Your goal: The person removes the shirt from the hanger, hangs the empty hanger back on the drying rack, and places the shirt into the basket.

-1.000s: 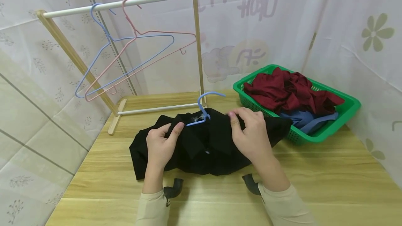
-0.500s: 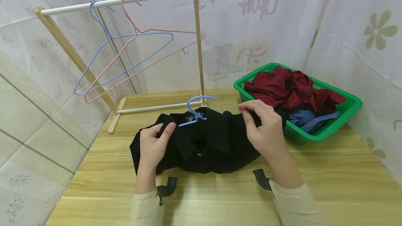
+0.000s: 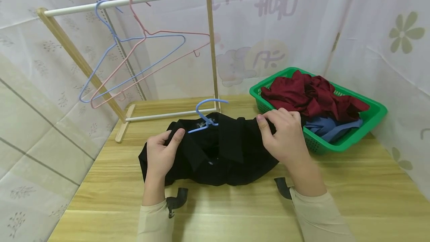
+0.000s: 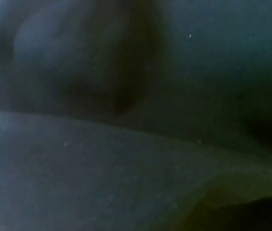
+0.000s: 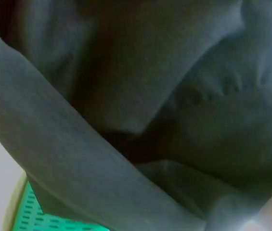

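Observation:
A black collared garment point(image 3: 231, 141) lies bunched on the table in the head view. Out of its neck rises the hook of a blue hanger point(image 3: 198, 129), most of which is hidden inside the cloth. My left hand point(image 3: 161, 156) pinches the garment at the left shoulder, thumb on top, close to the hanger's visible arm. At the opposite shoulder my right hand point(image 3: 283, 137) pinches the cloth between thumb and fingers. Dark, blurred fabric point(image 4: 78, 168) fills the left wrist view. Folds of black cloth point(image 5: 78, 144) cover most of the right wrist view.
A wood-and-white rack point(image 3: 124, 3) stands at the back left. On its bar hang a blue hanger point(image 3: 151, 37) and a pink hanger point(image 3: 181, 33), both bare. Behind my right hand, a green basket point(image 3: 377, 113) holds dark red cloth point(image 3: 312, 96) and blue cloth point(image 3: 322, 126).
My right hand has moved right along the shoulder, exposing the right collar flap. My left hand and the hanger hook have shifted slightly left.

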`<state>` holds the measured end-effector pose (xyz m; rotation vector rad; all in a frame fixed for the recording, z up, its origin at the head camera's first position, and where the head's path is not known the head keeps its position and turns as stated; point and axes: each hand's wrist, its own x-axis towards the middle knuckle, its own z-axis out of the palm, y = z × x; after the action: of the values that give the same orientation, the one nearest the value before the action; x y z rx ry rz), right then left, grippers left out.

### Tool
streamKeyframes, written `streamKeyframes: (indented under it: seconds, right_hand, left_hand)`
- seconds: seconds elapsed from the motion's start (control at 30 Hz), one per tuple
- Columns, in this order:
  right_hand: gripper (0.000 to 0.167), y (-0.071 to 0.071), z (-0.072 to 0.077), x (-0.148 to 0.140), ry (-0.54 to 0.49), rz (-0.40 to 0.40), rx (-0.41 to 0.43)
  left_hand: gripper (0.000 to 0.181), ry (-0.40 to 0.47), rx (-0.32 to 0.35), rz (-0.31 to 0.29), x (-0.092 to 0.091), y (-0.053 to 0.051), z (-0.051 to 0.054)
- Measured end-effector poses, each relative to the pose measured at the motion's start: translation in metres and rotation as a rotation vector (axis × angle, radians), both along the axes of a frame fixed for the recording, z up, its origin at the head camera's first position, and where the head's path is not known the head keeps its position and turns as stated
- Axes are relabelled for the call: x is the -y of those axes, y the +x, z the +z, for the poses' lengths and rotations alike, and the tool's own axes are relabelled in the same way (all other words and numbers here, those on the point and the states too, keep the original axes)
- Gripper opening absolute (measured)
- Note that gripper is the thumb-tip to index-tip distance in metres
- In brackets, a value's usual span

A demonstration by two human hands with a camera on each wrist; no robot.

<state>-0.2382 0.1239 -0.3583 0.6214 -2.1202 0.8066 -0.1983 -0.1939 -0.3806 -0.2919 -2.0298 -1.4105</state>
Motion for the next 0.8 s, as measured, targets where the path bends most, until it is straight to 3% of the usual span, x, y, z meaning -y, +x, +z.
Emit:
streamKeyframes:
  seconds: [0.33,0.8]
  right_hand:
    - [0.024,-0.001,-0.008,0.022,0.013,0.026,-0.082]
    - [0.030,0.002,-0.016,0.044,0.034,0.010,-0.018]
  left_hand:
    - [0.059,-0.004,0.020,0.012,-0.002,-0.003,-0.002]
    - [0.063,-0.027,0.046,0.033,-0.007,-0.005,-0.009]
